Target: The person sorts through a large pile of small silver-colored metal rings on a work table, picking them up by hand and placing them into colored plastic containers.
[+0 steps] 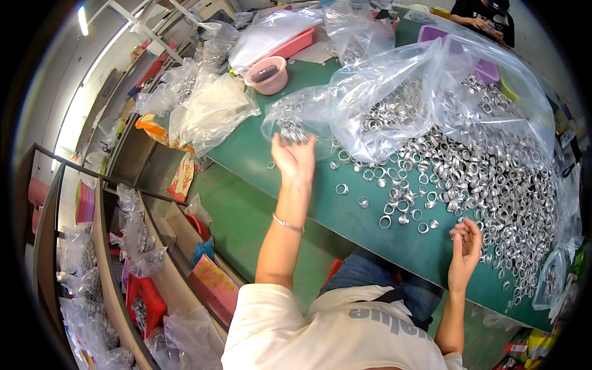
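My left hand [295,159] is stretched out across the green table, its fingers curled at a cluster of silver rings [292,130] by a small clear bag [317,102]. Part of those fingers is hidden by the rings. Near the table's front edge my right hand [467,243] is raised with thumb and fingers together, pinching a small silver ring [460,219]. Beside it spreads a large heap of silver rings [512,203]. Several loose rings [385,221] lie between my two hands. A big clear plastic bag [376,80] drapes over the heap's far side.
A pink bowl [271,80] with a dark object in it stands at the far left of the green table [351,231]. More clear bags [213,111] lie at the left edge. Shelves with bags and a red basket [148,302] flank me on the left. Another person [487,21] is at the far right.
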